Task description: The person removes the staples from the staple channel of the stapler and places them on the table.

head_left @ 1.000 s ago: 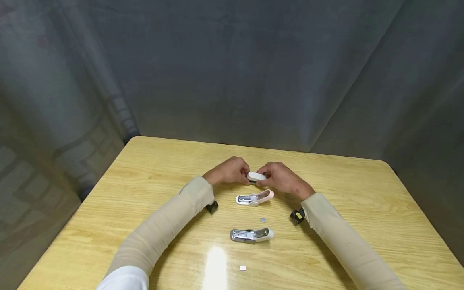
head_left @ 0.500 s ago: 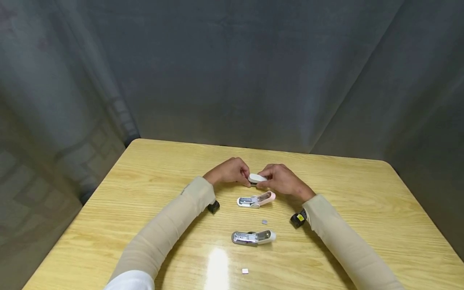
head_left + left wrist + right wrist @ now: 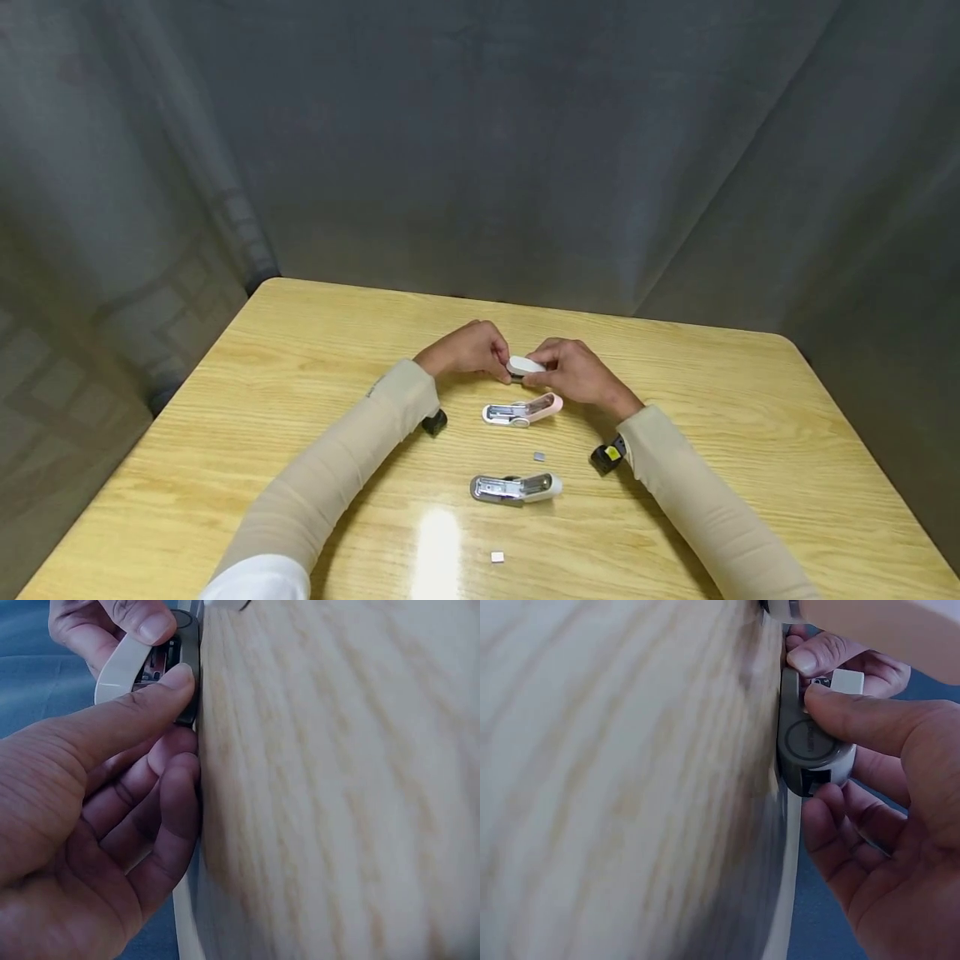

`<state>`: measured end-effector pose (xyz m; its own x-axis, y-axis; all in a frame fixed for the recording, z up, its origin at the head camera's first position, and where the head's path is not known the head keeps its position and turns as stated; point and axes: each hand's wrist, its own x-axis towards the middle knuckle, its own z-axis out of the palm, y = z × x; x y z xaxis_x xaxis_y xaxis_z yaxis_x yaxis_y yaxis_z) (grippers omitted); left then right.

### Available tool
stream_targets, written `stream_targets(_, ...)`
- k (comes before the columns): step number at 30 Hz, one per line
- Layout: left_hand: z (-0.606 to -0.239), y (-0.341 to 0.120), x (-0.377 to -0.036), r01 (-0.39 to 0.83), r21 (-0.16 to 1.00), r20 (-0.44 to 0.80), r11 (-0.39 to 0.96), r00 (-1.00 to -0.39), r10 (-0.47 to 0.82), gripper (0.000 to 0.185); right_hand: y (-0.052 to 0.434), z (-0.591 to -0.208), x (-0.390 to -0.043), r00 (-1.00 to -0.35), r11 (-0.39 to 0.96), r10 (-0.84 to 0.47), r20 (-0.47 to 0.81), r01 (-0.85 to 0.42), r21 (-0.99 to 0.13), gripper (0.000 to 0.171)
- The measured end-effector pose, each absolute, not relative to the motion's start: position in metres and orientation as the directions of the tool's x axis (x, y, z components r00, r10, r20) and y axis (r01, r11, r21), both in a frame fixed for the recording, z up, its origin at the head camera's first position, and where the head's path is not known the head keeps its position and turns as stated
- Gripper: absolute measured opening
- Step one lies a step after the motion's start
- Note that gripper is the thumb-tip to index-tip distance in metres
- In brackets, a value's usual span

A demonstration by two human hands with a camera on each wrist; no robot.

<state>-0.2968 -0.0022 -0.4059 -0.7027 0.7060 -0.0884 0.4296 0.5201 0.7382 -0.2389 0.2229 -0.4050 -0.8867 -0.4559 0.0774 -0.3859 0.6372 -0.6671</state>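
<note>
Little has changed over the last second: both hands stay at the far middle of the counter (image 3: 315,350), at about 12 o'clock from the two opened staplers, and the small white stapler (image 3: 525,366) remains pinched between them. The whole scene sits a touch differently in the head view, which reads as the head shifting, not the work moving.

The left hand (image 3: 467,350) keeps its grip clenched on one end of the white stapler; the left wrist view shows the thumb (image 3: 112,724) pressed along its side over the dark base. The right hand (image 3: 573,371) grips the other end, thumb (image 3: 870,720) laid over the top and fingers curled beneath, with the grey rounded base against the counter edge-on in that view.

At 6 o'clock from the hands lies the pink stapler (image 3: 522,409), opened flat, then a small staple block (image 3: 538,456), the second white stapler (image 3: 516,488), also opened, and another staple block (image 3: 497,557). By my judgement the handling is in mid-step, the held stapler not yet opened like the other two.
</note>
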Motion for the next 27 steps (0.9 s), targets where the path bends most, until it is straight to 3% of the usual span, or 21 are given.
stream_targets(27,-0.4069,0.0034,-0.2984,0.382,0.765,-0.13,0.518,-0.697,0.705,0.02,0.2265,-0.4118,-0.2393,-0.902,0.611,-0.421,0.09,-0.356,-0.707,0.016)
